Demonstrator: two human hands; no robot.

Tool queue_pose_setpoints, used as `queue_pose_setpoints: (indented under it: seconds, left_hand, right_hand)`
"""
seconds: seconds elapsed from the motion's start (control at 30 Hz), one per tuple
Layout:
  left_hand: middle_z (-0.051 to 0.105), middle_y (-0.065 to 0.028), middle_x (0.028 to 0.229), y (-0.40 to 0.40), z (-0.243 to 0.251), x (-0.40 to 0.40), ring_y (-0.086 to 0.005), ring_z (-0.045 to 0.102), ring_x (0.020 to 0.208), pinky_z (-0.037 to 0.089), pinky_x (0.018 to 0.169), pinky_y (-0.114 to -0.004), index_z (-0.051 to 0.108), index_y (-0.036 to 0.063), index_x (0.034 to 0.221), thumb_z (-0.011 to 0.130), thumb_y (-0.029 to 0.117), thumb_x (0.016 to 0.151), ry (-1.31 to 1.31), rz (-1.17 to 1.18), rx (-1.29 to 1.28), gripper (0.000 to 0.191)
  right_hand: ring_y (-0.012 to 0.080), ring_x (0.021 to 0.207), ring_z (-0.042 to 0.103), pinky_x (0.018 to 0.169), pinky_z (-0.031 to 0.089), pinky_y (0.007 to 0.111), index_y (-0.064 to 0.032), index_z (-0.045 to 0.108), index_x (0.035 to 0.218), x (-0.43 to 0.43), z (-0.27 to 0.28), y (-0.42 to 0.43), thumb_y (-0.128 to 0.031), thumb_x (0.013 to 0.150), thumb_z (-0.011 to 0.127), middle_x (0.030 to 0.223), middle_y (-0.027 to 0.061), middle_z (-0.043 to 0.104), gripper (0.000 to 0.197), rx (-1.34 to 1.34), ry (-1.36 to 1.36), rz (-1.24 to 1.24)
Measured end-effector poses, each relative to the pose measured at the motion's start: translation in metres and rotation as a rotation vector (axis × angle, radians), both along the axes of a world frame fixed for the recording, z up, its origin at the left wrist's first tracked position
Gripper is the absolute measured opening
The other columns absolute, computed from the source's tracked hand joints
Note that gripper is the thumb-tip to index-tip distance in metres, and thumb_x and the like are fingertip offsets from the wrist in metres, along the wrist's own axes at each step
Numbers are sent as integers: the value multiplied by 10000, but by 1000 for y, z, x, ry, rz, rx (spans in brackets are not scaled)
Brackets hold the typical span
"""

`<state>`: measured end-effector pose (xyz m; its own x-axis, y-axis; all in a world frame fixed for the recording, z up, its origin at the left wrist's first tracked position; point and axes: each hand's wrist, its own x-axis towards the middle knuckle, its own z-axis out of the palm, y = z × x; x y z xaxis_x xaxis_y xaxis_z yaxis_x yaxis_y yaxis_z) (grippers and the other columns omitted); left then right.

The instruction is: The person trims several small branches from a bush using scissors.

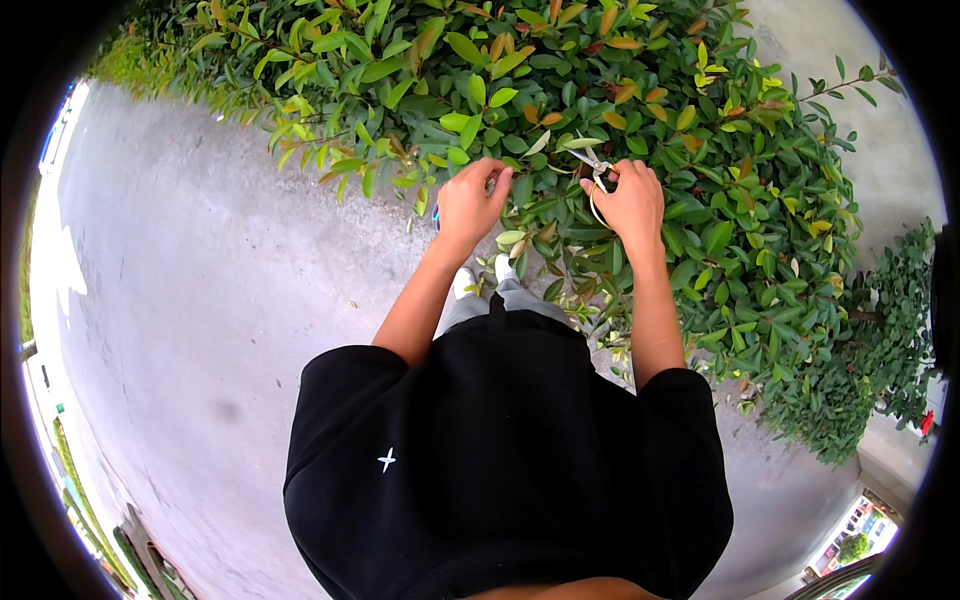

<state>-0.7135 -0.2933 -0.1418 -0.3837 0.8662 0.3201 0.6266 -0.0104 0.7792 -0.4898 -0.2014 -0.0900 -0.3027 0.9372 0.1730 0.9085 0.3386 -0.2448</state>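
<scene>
My right hand (636, 202) grips a pair of scissors (599, 180) with looped metal handles. The blades are parted and point up and to the left, touching or nearly touching a pale green leaf (583, 142) of the hedge (720, 232). At the hedge's near edge, my left hand (471, 202) is curled, thumb close to the index finger. A small bluish object (436, 217) peeks out at its outer side; what it is, and whether the hand holds it, is hidden. Pale leaves (511, 237) hang on twigs between my hands.
Concrete ground (210, 240) spreads to the left, with small bits of leaf on it. My white shoes (465, 282) stand close to the hedge's base. One long twig (847, 88) juts out at the upper right. A red flower (927, 422) shows at the right rim.
</scene>
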Motion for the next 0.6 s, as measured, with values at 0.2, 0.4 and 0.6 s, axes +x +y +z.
queue_pose_setpoints:
  seconds: [0.2,0.4,0.6]
  left_hand:
    - [710,-96,859,22,21,11,-310,686,728,533,626,-417,675,81,919,669,242,897,54,-64,-3,163]
    - [674,-127,703,21,7,6,-348,659,643,502,569,-445,674,66,823,660,300,916,48,-12,-101,253]
    - [636,-152,658,19,9,-10,-371,615,580,449,505,-456,605,56,751,668,315,924,104,144,-95,318]
  right_hand:
    - [314,713,608,649,479,408,-3,603,735,-7,43,28,-523,722,823,777,121,619,565,-192,225,-61]
    - [336,884,695,743,538,426,20,721,833,-44,44,60,-595,680,824,897,167,723,641,-555,-377,43]
    - [336,866,701,716,542,427,-4,748,859,-68,10,80,-526,683,849,897,155,732,560,-399,-368,53]
